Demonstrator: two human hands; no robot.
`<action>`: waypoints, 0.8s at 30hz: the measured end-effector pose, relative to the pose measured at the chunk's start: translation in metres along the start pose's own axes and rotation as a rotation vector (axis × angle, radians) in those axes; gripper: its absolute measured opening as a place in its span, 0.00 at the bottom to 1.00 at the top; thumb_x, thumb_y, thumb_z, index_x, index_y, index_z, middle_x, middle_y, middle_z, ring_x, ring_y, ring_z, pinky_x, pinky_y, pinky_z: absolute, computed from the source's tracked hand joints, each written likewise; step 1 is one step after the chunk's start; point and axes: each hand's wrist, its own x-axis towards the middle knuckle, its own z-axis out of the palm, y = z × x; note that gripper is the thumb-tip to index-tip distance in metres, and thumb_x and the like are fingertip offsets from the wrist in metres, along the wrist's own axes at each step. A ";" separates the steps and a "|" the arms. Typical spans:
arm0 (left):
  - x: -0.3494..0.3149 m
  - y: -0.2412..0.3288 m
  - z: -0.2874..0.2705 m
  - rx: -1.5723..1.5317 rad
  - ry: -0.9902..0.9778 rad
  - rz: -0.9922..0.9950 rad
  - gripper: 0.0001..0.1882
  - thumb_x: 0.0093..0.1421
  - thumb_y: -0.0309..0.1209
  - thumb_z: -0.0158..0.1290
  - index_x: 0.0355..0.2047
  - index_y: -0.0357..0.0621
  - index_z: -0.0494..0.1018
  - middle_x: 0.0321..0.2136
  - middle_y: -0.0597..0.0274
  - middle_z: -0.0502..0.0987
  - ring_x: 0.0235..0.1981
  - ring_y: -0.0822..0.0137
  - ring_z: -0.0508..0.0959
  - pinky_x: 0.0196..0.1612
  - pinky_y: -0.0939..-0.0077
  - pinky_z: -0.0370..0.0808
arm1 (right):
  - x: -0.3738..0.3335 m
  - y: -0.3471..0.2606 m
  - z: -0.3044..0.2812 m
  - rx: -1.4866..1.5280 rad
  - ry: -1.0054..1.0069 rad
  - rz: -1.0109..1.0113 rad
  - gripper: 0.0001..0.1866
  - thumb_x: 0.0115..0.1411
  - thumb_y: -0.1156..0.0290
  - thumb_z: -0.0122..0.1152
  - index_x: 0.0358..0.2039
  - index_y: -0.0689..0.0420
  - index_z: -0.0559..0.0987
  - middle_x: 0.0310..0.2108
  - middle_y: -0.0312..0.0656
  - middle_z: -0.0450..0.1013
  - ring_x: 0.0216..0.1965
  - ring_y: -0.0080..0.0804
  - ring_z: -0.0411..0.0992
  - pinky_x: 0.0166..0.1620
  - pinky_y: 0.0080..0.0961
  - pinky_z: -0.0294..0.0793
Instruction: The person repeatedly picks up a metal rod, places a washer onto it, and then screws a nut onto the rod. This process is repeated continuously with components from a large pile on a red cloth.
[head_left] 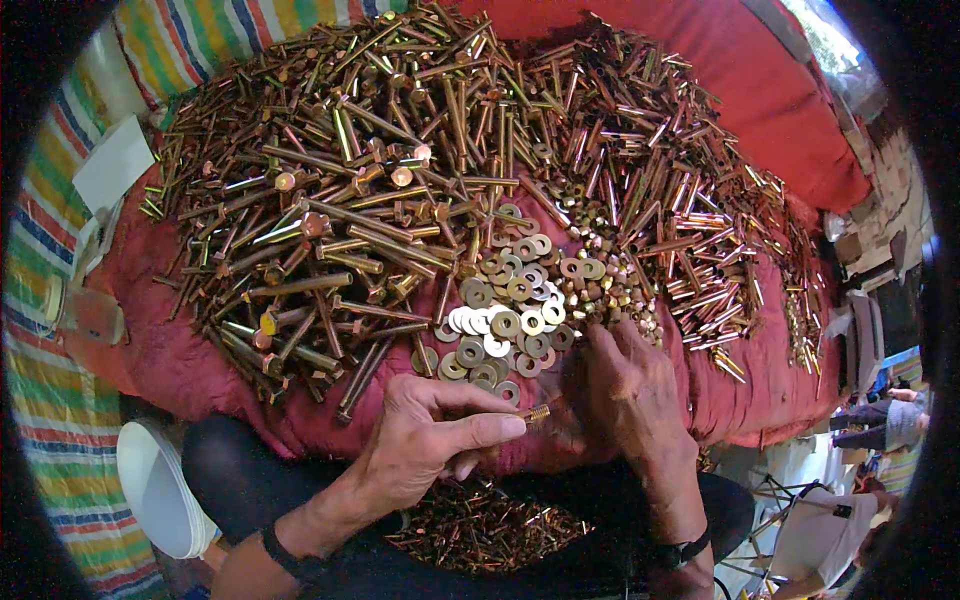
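My left hand (425, 440) is closed in a pinch of thumb and fingers around a brass-coloured bolt; its threaded end (540, 412) sticks out to the right, and the rest is hidden in the hand. My right hand (640, 390) reaches to the near edge of a heap of small shiny nuts (605, 265), fingers bent down and drawn together. Whatever is between those fingertips cannot be made out. Flat round washers (505, 323) lie in a loose pile between the two hands, just beyond the left one.
Long hex-head bolts (330, 215) are heaped at left and far middle, thinner metal sleeves or rods (700, 240) at right. All rest on red cloth (740, 395). Below, more small bolts (490, 530) lie between my legs. A clear jar (90, 312) stands far left; a person (830, 530) sits at lower right.
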 end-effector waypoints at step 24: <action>0.002 -0.002 -0.015 -0.270 -0.252 -0.252 0.12 0.65 0.31 0.64 0.37 0.29 0.83 0.20 0.61 0.78 0.10 0.81 0.65 0.12 0.85 0.57 | -0.014 -0.040 -0.058 0.775 -0.033 -0.001 0.17 0.52 0.79 0.77 0.44 0.57 0.87 0.43 0.44 0.83 0.43 0.37 0.83 0.45 0.31 0.84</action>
